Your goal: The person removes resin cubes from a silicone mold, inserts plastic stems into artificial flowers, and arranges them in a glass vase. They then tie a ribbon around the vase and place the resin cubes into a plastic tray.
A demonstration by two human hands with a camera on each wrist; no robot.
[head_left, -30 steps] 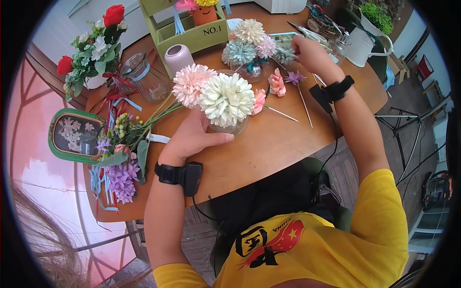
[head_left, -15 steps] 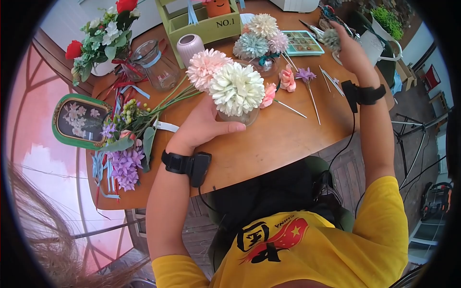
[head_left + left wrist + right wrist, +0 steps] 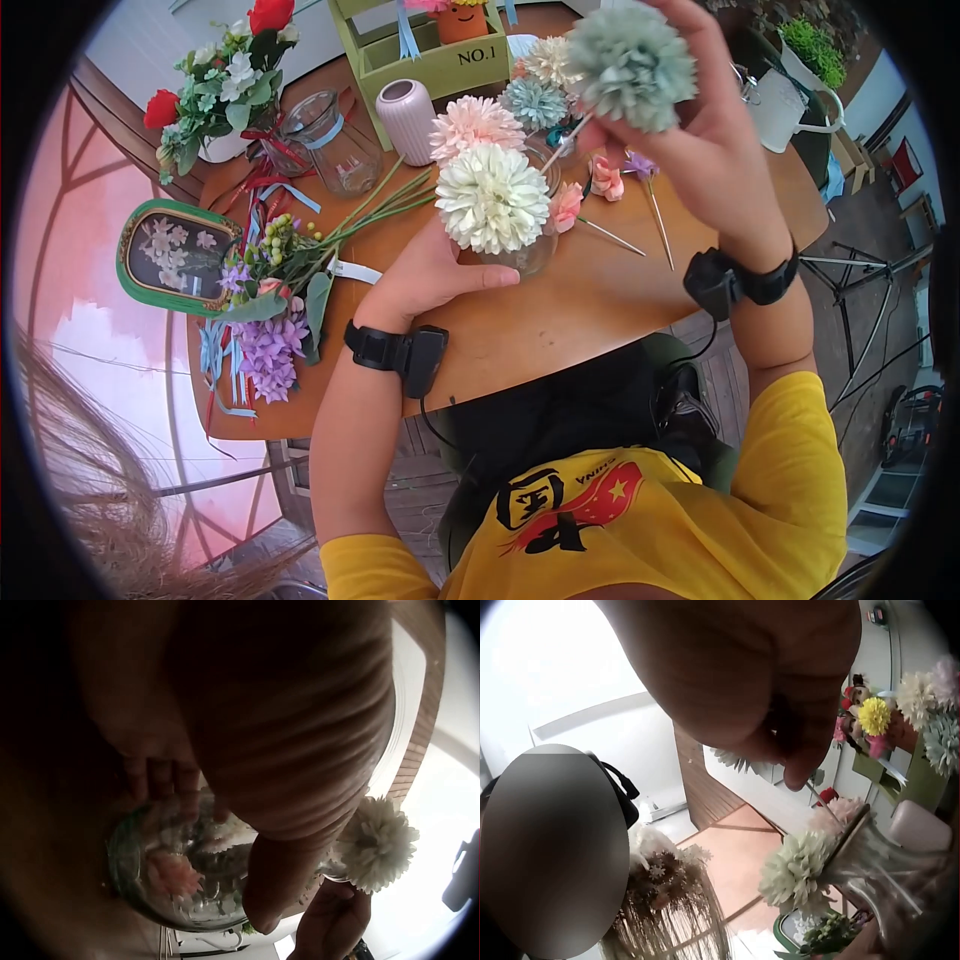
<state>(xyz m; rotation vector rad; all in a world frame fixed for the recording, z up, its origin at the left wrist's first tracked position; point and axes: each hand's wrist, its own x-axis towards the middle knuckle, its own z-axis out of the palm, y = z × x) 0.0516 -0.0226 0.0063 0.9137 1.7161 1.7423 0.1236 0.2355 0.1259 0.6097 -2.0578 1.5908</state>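
My left hand [image 3: 425, 272] holds a round glass vase [image 3: 537, 258], with the thumb along its near side and the fingers behind it, as the left wrist view shows. A white pompom flower [image 3: 493, 198] and a pink one [image 3: 476, 130] stand at the vase's mouth. Above and to the right, my right hand [image 3: 712, 150] pinches a blue-green pompom flower [image 3: 632, 68] just under its head. Its pale stem [image 3: 566, 143] slants down to the left over the vase mouth. In the right wrist view the stem reaches toward the glass rim [image 3: 849, 838].
Behind stand a second glass vase [image 3: 535, 103] of pompom flowers, a ribbed pink vase [image 3: 405, 120] and a green wooden box [image 3: 425, 70]. Small flowers on sticks [image 3: 655, 215] lie to the right. Purple flowers [image 3: 270, 355] and a green frame [image 3: 135, 290] lie left, near an empty jar [image 3: 340, 150].
My right hand has brought the blue-green flower from the table's far right up and leftward to above the vase. The left hand has stayed at the vase.
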